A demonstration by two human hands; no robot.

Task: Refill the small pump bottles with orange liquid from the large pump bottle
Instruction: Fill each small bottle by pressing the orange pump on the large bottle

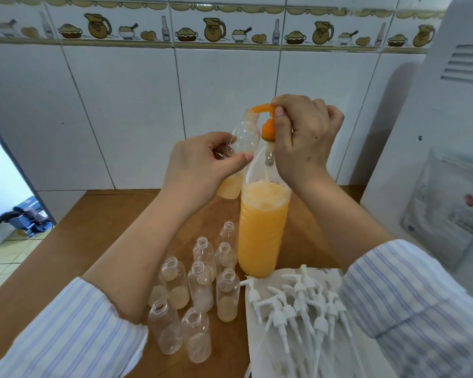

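Orange liquid fills the lower part of the large pump bottle (262, 227), which stands upright on the wooden table (99, 227), near the middle and closer to the far edge. I see my right hand (303, 137) at the top of it, with the fingers curled around the orange pump head (265, 110). My left hand (202, 165) holds one small bottle (243, 143) up in the air, pinched between thumb and fingers and tilted, so its open mouth sits right at the pump's spout. That small bottle has some orange liquid at its bottom. More small bottles (200, 285) stand open in a bunch toward the near edge, just left of the big bottle. Some have a little pale liquid in them. White pump tops (298, 306) lie in a pile on a white cloth (260, 358) by the near right corner. Both my sleeves (71, 331) are striped blue and white.
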